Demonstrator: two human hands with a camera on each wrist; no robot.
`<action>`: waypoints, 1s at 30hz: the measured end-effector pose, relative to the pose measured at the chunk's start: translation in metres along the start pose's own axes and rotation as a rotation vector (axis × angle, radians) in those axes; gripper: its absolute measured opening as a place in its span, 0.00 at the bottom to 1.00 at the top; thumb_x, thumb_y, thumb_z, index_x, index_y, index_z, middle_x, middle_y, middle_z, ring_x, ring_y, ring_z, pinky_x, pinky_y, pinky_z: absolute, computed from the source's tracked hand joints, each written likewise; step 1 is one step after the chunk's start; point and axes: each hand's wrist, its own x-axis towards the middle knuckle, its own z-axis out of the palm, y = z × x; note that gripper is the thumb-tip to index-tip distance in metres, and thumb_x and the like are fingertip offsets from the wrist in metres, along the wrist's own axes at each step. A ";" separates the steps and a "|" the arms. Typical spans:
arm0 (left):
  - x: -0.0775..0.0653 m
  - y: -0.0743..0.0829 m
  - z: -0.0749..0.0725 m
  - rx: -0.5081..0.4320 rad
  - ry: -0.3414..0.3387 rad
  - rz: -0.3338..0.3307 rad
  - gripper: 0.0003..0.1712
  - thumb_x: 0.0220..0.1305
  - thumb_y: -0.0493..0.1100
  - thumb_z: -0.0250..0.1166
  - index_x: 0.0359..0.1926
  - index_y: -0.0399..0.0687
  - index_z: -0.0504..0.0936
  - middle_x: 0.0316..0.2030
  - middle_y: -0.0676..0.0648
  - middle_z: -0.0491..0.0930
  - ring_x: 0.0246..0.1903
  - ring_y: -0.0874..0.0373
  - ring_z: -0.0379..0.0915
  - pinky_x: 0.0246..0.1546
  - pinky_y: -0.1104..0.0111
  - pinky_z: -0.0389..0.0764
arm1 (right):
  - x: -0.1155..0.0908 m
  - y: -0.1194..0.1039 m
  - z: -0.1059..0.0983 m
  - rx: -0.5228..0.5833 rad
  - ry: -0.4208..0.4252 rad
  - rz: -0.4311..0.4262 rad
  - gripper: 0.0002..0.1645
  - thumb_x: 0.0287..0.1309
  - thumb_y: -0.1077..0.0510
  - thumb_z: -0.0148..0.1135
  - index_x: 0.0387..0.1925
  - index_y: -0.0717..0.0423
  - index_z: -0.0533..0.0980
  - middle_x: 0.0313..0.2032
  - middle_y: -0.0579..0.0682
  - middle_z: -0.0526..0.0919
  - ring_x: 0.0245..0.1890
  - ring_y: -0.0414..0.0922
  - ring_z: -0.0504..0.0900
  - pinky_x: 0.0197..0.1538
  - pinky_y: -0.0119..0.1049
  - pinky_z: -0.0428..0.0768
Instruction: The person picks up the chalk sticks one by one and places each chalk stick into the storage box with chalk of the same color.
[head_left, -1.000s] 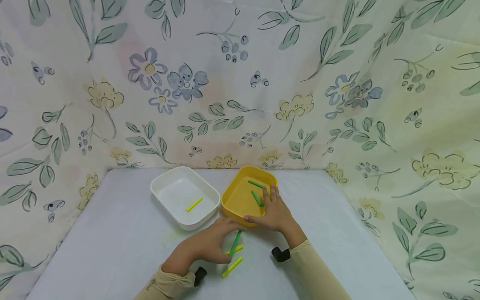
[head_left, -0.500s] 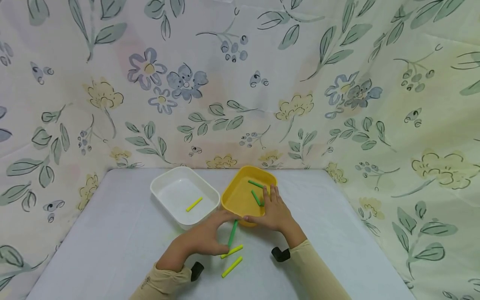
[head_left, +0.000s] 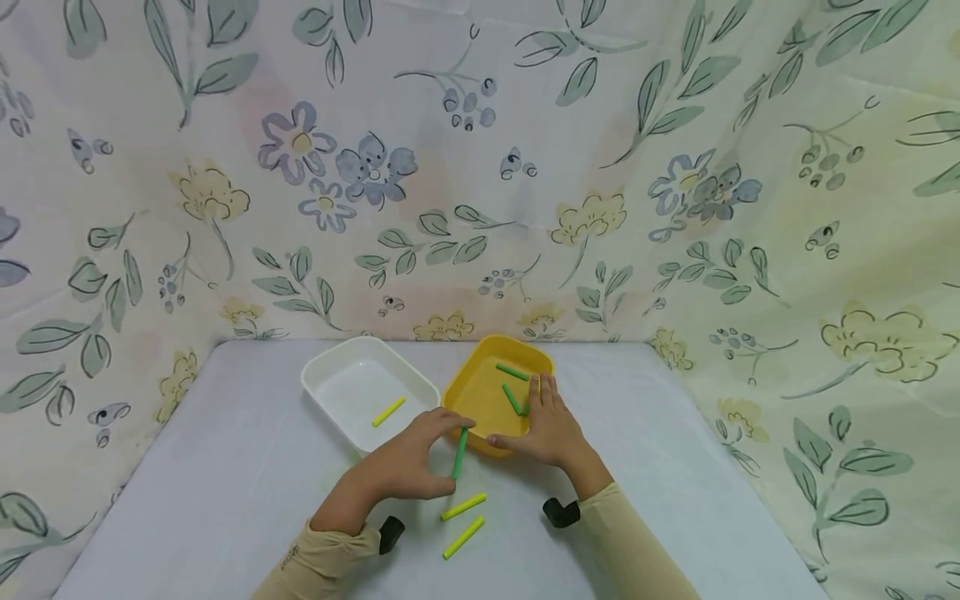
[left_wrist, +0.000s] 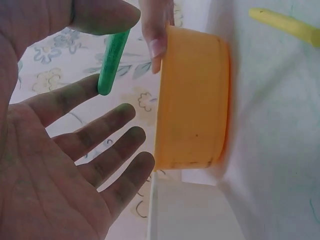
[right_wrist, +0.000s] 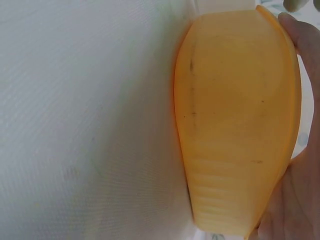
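Note:
My left hand (head_left: 405,462) pinches a thin green chalk-like stick (head_left: 460,454) end to end between thumb and forefinger, above the table by the yellow tray's near side. In the left wrist view the other fingers spread away from the green stick (left_wrist: 113,61). My right hand (head_left: 551,425) rests on the near right corner of the yellow tray (head_left: 471,400), thumb at the near rim and straight fingers along the right rim. Several green sticks (head_left: 512,372) lie inside this tray, one partly hidden by the fingers. The right wrist view shows the tray's outer wall (right_wrist: 230,120) close up.
Left of the yellow tray stands a white tray (head_left: 330,375) with one yellow stick (head_left: 388,412) in it. Two more yellow sticks (head_left: 463,538) lie on the white cloth (head_left: 247,483) nearer the body. A floral curtain (head_left: 465,183) hangs behind the table.
My left hand has lifted the green stick off the yellow sticks and carried it up and slightly left towards the yellow tray. The right hand has stayed in place.

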 end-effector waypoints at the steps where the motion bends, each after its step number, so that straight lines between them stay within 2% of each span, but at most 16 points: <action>1: 0.000 0.000 0.000 0.002 0.003 0.001 0.46 0.52 0.44 0.75 0.74 0.63 0.73 0.75 0.51 0.67 0.76 0.50 0.60 0.71 0.45 0.72 | 0.000 0.000 0.000 -0.003 -0.004 0.001 0.92 0.41 0.03 0.53 0.85 0.65 0.39 0.85 0.65 0.36 0.86 0.60 0.36 0.82 0.61 0.56; 7: 0.005 -0.003 -0.002 0.032 0.035 0.019 0.46 0.51 0.45 0.75 0.74 0.61 0.73 0.73 0.52 0.69 0.74 0.51 0.63 0.70 0.47 0.73 | 0.001 -0.001 -0.001 -0.006 -0.008 -0.005 0.92 0.42 0.04 0.53 0.84 0.68 0.39 0.85 0.65 0.36 0.86 0.60 0.35 0.84 0.59 0.54; 17: 0.012 -0.008 -0.006 0.104 0.089 0.030 0.46 0.50 0.45 0.76 0.73 0.53 0.75 0.66 0.49 0.75 0.68 0.50 0.69 0.67 0.49 0.76 | -0.001 0.000 0.006 0.002 -0.003 -0.007 0.90 0.44 0.06 0.56 0.84 0.67 0.40 0.85 0.66 0.37 0.86 0.60 0.36 0.83 0.60 0.55; 22: 0.019 -0.009 -0.005 0.143 0.175 0.019 0.45 0.49 0.45 0.78 0.71 0.50 0.77 0.64 0.48 0.77 0.65 0.47 0.70 0.64 0.48 0.78 | -0.002 -0.001 0.005 0.003 -0.003 -0.003 0.90 0.45 0.06 0.56 0.84 0.68 0.41 0.84 0.67 0.37 0.86 0.61 0.37 0.83 0.60 0.55; 27: 0.028 -0.008 -0.005 0.204 0.266 -0.034 0.45 0.48 0.49 0.80 0.70 0.50 0.78 0.62 0.48 0.79 0.61 0.47 0.73 0.64 0.50 0.78 | -0.001 -0.001 0.002 0.000 -0.003 -0.007 0.91 0.43 0.04 0.54 0.84 0.68 0.41 0.85 0.66 0.36 0.86 0.60 0.37 0.83 0.60 0.55; 30: 0.034 -0.008 -0.004 0.222 0.294 -0.065 0.46 0.49 0.51 0.80 0.71 0.49 0.78 0.62 0.48 0.80 0.61 0.48 0.73 0.65 0.51 0.77 | 0.000 -0.001 0.001 -0.004 -0.005 -0.007 0.91 0.43 0.04 0.53 0.84 0.68 0.41 0.85 0.66 0.36 0.86 0.60 0.36 0.83 0.60 0.55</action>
